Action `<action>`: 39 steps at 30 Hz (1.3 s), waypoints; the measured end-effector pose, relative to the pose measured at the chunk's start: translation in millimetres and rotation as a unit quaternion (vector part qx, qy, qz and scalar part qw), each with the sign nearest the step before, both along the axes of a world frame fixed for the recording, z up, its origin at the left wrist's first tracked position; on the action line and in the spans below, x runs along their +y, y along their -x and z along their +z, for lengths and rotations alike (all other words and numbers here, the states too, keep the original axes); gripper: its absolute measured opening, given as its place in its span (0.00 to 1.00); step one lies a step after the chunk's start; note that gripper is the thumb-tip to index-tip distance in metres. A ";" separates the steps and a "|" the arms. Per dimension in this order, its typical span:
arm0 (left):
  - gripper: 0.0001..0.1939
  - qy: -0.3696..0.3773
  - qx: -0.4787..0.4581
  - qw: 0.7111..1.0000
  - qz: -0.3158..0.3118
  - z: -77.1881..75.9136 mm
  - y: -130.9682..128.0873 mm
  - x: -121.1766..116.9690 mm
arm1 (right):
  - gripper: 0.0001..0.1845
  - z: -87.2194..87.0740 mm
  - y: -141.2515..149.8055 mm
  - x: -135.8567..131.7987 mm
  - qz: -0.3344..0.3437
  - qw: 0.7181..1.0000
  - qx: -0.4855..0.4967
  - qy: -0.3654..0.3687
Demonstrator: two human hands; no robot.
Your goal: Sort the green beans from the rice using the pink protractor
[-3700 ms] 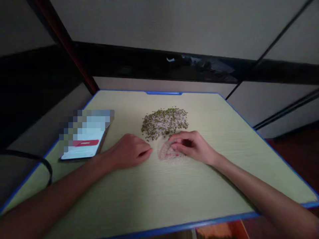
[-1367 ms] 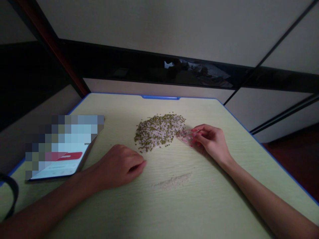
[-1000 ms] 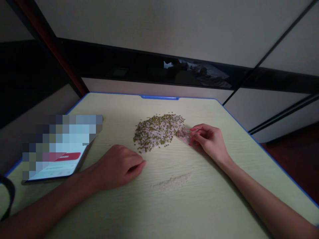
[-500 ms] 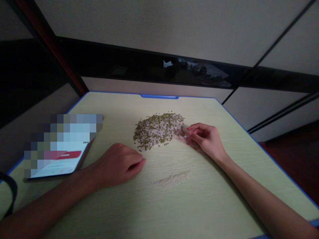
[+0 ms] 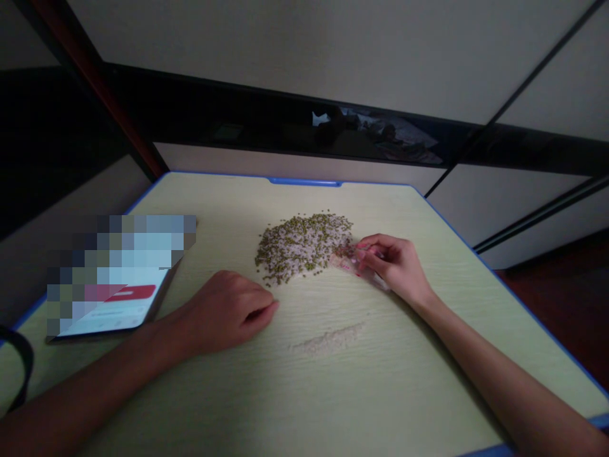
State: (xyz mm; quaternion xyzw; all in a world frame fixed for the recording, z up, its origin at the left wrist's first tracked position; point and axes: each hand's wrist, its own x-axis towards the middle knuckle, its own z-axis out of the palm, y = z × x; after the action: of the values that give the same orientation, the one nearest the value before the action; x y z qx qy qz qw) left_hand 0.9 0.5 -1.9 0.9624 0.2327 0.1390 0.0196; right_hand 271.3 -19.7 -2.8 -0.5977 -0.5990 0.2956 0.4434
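Relative to the earliest frame, my right hand and the thin, transparent plastic piece with pink-red markings are shifted from the near side to the right end of the mixed heap of small green beans and whitish grains. Governing relation: the heap lies immediately left of my right grip, its long axis slanting from near-left to far-right; the right hand is nearer. Right grip: thumb and fingers pinch the plastic piece, which extends leftward to the heap's edge; its full outline is hidden. Left hand: loosely clenched, nothing visible inside, near the heap's left end. One thin strip of whitish grains lies left of the right grip and closer to me.
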 end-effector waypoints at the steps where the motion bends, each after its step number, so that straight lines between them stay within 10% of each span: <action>1: 0.18 0.001 0.001 1.000 0.000 0.1 0.1 -0.1 | 0.07 0.3 0.3 -0.2 0.000 1.000 0.002 0.004; 39: 0.18 -0.007 -0.001 1.000 0.002 -2.5 0.4 0.7 | 0.09 1.7 3.0 -2.0 -0.002 1.000 0.022 0.014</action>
State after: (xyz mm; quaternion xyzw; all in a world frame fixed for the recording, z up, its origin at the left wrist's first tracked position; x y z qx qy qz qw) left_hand 0.5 1.2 -4.4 0.9619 0.2336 0.1412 0.0128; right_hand 268.2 -21.7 -1.0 -0.5984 -0.5839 0.3160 0.4484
